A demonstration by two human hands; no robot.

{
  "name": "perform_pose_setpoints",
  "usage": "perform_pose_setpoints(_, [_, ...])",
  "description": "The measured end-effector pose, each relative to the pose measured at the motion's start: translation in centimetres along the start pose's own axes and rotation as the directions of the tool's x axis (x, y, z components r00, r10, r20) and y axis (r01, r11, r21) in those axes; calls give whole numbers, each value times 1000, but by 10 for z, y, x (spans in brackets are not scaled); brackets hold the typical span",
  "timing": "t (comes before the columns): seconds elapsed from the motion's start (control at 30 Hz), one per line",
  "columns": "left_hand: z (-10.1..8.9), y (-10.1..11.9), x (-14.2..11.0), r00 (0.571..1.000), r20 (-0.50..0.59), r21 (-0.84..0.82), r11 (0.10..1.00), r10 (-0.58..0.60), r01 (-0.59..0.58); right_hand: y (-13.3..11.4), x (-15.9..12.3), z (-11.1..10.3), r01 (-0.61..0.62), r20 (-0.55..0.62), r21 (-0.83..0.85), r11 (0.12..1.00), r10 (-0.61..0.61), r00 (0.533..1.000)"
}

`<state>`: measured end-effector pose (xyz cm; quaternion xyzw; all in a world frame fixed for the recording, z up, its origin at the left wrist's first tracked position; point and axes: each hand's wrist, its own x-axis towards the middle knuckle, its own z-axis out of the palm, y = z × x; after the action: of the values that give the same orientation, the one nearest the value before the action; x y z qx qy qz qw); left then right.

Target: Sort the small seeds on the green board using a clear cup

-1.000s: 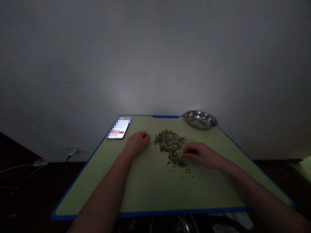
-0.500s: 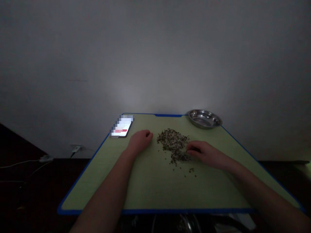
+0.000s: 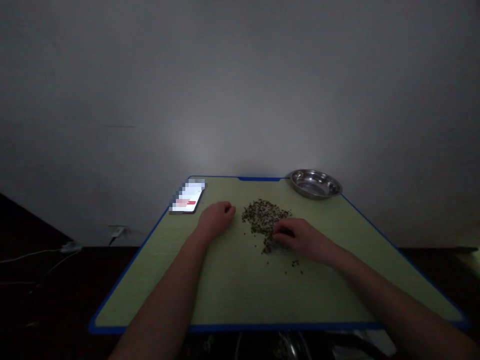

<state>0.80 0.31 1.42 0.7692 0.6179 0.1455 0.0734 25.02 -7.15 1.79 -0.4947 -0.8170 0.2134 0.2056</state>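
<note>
A loose heap of small dark and pale bits, like seeds or grains (image 3: 262,215), is spread over the middle of the table; they are too small to name surely. My right hand (image 3: 303,240) reaches over the heap's lower right part, thumb and fingers curled together at the tips. Whatever lies between those fingertips is hidden. To the left of the heap, my left hand (image 3: 215,219) rests on the tabletop in a loose fist, apart from the grains, with nothing showing in it.
A shiny metal bowl (image 3: 315,185) stands at the table's back right corner. A phone with a lit screen (image 3: 191,197) lies at the back left. The light green table (image 3: 232,295) has a blue edge and meets a grey wall (image 3: 240,100). White cables run along the left.
My right hand has shifted left from the heap's right edge to over its lower part, covering some grains. My left hand keeps its place on the table. The view has shifted slightly.
</note>
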Motion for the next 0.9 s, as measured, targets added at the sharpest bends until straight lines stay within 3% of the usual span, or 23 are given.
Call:
perform_pose_setpoints(0.33, [2,-2,1,1000,1,-16,1000,-11,11,0,14,9,-39,-88,-89,995,32,996])
perform_pose_setpoints(0.67, [0,1,0,1000,3,14,1000,10,-10,6,2,5,-85,-80,-56,995,80,994])
perform_pose_setpoints(0.9, [-2,3,-1,1000,5,12,1000,5,-6,-2,9,8,-81,-102,-90,993,72,992])
